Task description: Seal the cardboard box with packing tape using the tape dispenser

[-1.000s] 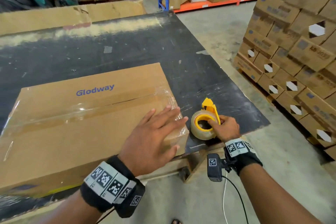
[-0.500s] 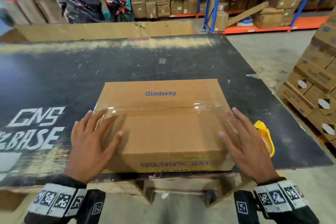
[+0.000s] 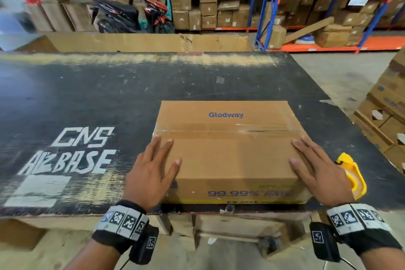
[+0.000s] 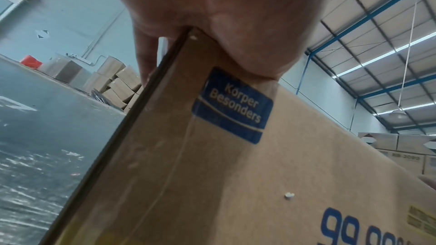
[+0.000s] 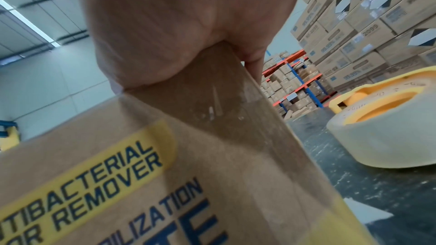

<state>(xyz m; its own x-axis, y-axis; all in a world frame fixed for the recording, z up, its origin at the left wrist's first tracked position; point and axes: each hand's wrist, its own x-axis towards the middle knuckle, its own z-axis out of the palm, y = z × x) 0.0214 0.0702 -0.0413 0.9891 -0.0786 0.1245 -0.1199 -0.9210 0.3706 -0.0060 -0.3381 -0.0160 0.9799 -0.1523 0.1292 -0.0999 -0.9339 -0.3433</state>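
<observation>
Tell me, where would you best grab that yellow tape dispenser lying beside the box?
Probably from above, on the right of the cardboard box. The tape dispenser lies flat on the table, roll hole facing up, so fingers could hook into the yellow core with the thumb on the roll's outer wall. The right hand is nearest.

Brown box [image 3: 228, 160], yellow dispenser [image 3: 355, 176]

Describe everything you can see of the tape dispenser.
The tape dispenser is yellow plastic and carries a thick, pale roll of tape. It lies flat on the dark table, hub hole facing up, beside the right end of the cardboard box. Neither hand holds it; the right hand partly hides it in the head view.
</observation>
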